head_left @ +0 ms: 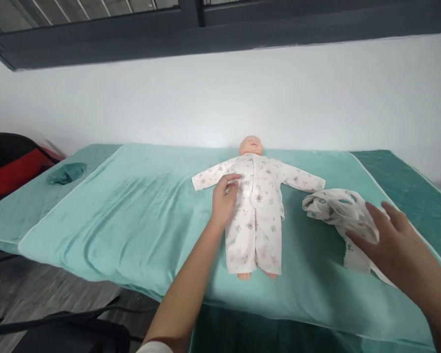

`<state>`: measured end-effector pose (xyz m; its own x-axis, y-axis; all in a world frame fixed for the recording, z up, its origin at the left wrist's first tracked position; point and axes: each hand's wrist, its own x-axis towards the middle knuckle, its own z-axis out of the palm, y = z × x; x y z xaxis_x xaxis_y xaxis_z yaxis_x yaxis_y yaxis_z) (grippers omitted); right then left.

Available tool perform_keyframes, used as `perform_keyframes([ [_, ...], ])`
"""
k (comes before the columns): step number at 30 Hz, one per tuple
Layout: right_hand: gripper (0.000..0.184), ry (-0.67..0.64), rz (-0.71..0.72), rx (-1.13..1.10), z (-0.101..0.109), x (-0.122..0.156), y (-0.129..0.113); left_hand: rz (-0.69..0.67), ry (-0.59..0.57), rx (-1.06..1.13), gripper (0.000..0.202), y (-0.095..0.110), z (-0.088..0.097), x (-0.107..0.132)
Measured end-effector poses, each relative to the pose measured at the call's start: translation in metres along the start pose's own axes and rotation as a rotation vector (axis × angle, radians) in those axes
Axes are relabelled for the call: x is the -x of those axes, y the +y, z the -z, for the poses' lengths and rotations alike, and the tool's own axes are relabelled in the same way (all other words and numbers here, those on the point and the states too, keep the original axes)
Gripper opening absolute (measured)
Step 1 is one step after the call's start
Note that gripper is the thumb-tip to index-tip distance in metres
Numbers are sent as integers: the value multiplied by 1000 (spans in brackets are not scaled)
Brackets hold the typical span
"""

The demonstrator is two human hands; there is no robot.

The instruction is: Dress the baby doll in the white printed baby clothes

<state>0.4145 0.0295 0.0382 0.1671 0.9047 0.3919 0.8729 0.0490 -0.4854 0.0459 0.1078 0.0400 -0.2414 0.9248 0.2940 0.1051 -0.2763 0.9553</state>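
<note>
A baby doll [251,145] lies on its back in a white printed long-sleeved top [266,179] and matching trousers [268,235]. Its sleeves stretch out to both sides and its feet show below the trouser legs. Over the left side of the top rests my left hand [225,197], fingers loosely bent and apart, with nothing visible in it. My right hand [397,240] is spread open at a crumpled white garment [340,208] with green prints, right of the doll. Whether its fingertips touch the cloth I cannot tell.
Green velvety covers spread over the bed [132,215], with a face hole [66,173] at its left end. A white wall [169,103] and a dark window frame [235,32] stand behind. A red and black bag [16,164] is at far left, a black chair [69,333] at lower left.
</note>
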Motion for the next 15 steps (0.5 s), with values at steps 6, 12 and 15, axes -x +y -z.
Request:
perform_keyframes([
  [6,55,-250,394,-260,-62,-62,-140,-153,-184,-215,31,-9,-37,-90],
  [12,38,-129,149,-584,-171,-136,-184,-234,-306,-393,36,-34,-46,-117],
  [15,36,-178,126,-596,-183,-135,-176,-226,-266,-403,34,-37,-44,-112],
])
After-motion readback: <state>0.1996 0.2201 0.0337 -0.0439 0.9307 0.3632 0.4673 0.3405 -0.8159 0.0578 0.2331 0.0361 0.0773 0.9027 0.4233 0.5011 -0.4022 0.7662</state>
